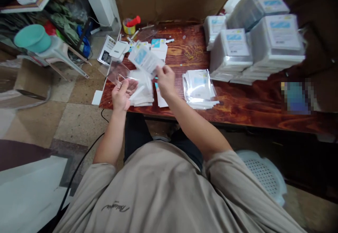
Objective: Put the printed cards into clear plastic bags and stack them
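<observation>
My left hand (121, 97) is at the table's left end, its thumb and fingers around a clear plastic sleeve (118, 73) that sticks up and to the left. Pinched in my right hand (166, 81) is a white printed card (145, 59) with a blue panel, tilted and slightly blurred, just right of the sleeve. Beneath both hands lies a pile of clear sleeves (142, 92). Partly hidden under my right hand are more cards (161, 99). To the right of that hand is a stack of sleeved cards (199, 86).
Tall stacks of packed cards (274, 46) stand on the wooden table (182, 55) at the back right. A tape roll (129, 28) with a red object sits at the back left, near loose cards (159, 48). A stool (56, 51) bears a green basin (33, 38) at left.
</observation>
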`<state>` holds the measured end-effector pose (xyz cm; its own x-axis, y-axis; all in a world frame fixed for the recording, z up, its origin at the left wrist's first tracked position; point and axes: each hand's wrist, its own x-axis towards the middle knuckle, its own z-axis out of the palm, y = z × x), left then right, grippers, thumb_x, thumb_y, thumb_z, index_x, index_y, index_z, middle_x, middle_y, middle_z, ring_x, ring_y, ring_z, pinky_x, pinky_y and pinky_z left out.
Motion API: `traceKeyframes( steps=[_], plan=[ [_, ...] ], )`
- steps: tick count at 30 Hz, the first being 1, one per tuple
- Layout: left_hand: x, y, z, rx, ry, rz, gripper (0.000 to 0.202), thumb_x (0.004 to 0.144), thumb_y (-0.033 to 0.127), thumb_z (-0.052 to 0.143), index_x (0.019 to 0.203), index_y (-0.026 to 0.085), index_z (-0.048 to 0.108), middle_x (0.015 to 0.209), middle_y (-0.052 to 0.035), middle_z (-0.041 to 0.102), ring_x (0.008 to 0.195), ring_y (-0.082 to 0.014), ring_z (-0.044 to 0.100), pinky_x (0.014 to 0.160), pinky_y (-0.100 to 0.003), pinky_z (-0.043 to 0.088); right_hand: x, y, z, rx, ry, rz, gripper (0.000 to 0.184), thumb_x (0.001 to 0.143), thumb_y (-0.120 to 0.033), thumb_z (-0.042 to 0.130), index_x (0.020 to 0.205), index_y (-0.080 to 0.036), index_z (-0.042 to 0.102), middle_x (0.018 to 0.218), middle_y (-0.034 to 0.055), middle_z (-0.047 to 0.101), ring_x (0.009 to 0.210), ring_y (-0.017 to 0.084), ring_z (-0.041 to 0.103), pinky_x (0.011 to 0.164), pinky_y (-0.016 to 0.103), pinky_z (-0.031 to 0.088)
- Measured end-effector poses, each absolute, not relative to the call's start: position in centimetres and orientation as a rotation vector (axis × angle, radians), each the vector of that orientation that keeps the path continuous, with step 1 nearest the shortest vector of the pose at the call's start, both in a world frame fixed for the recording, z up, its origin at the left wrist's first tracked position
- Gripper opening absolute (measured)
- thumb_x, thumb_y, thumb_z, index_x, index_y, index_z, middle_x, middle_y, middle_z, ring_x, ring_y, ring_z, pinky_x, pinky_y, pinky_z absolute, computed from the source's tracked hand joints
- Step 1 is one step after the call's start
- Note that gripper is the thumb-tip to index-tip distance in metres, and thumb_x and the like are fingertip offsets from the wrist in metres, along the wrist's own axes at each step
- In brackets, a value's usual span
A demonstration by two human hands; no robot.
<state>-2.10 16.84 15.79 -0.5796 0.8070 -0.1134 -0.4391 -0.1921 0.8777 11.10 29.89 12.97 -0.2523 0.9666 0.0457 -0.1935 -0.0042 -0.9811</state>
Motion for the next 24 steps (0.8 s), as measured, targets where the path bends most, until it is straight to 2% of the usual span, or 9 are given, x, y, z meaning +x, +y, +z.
traceKeyframes(
  steps=[3,5,6,9,14,16,18,22,24],
  plan=[
    [-1.2,17.7,14.8,0.374,1.179,1.915,0.024,0.079,0.034,0.085,0.089,0.019,0.069,0.094,-0.0064,0.079,0.100,-0.0234,0.077,0.095,-0.038,0.061,17.9,26.6,14.5,-0.943,-1.242,1.447,0.048,0.089,-0.064,0.067,0.076,-0.022,0.047,0.060,-0.0047,0.051,0.051,0.008,0.051,0.043,0.018,0.039],
    [-0.3,18.1,14.4,0.321,1.163,1.916,0.023,0.079,0.034,0.084,0.089,0.019,0.069,0.095,-0.0066,0.079,0.103,-0.0236,0.076,0.093,-0.036,0.061,21.8,24.3,14.8,-0.980,-1.333,1.613,0.053,0.079,-0.063,0.078,0.069,-0.022,0.046,0.049,-0.0064,0.046,0.040,0.008,0.044,0.037,0.019,0.033],
    [0.3,18.3,14.3,0.306,1.151,1.910,0.023,0.079,0.034,0.084,0.089,0.019,0.069,0.095,-0.0067,0.079,0.103,-0.0235,0.076,0.092,-0.035,0.061,23.1,23.3,14.8,-1.018,-1.379,1.658,0.053,0.078,-0.063,0.079,0.068,-0.021,0.049,0.048,-0.0053,0.048,0.038,0.007,0.043,0.036,0.019,0.031],
    [2.2,18.5,14.4,0.309,1.101,1.875,0.020,0.081,0.031,0.081,0.089,0.018,0.069,0.095,-0.0071,0.078,0.097,-0.0225,0.077,0.089,-0.034,0.061,25.1,21.8,14.1,-1.096,-1.405,1.677,0.051,0.077,-0.064,0.079,0.069,-0.019,0.055,0.046,-0.0038,0.052,0.034,0.008,0.041,0.033,0.020,0.026],
    [4.8,18.3,14.4,0.367,1.145,1.876,0.021,0.078,0.030,0.084,0.087,0.017,0.069,0.085,-0.0039,0.076,0.083,-0.0187,0.076,0.083,-0.032,0.061,25.3,22.2,13.3,-1.112,-1.323,1.543,0.049,0.079,-0.063,0.077,0.069,-0.021,0.053,0.044,-0.0048,0.052,0.033,0.009,0.044,0.032,0.021,0.028],
    [5.6,18.0,14.3,0.394,1.164,1.857,0.025,0.076,0.032,0.086,0.087,0.017,0.068,0.083,-0.0034,0.075,0.083,-0.0195,0.076,0.082,-0.033,0.062,25.3,22.1,13.5,-1.101,-1.306,1.511,0.048,0.080,-0.062,0.077,0.070,-0.021,0.054,0.044,-0.0049,0.052,0.033,0.010,0.046,0.032,0.021,0.029],
    [6.4,17.6,14.3,0.417,1.179,1.832,0.030,0.074,0.035,0.088,0.088,0.017,0.068,0.085,-0.0042,0.075,0.088,-0.0217,0.076,0.082,-0.034,0.062,25.1,21.7,13.6,-1.087,-1.283,1.497,0.047,0.082,-0.061,0.076,0.071,-0.020,0.056,0.046,-0.0043,0.054,0.035,0.011,0.050,0.035,0.021,0.035],
    [7.2,16.6,14.3,0.453,1.183,1.802,0.039,0.070,0.035,0.091,0.098,0.017,0.071,0.107,-0.0073,0.077,0.102,-0.0248,0.074,0.086,-0.034,0.061,24.9,20.2,13.6,-1.033,-1.240,1.647,0.045,0.081,-0.060,0.078,0.078,-0.018,0.062,0.056,-0.0011,0.065,0.046,0.013,0.063,0.048,0.024,0.054],
    [6.7,16.2,14.3,0.459,1.172,1.773,0.042,0.069,0.035,0.092,0.102,0.018,0.072,0.112,-0.0081,0.077,0.105,-0.0253,0.073,0.089,-0.035,0.061,25.0,19.7,13.5,-1.007,-1.220,1.775,0.047,0.077,-0.060,0.082,0.079,-0.017,0.063,0.060,0.0002,0.068,0.050,0.014,0.065,0.053,0.026,0.060]
  ],
)
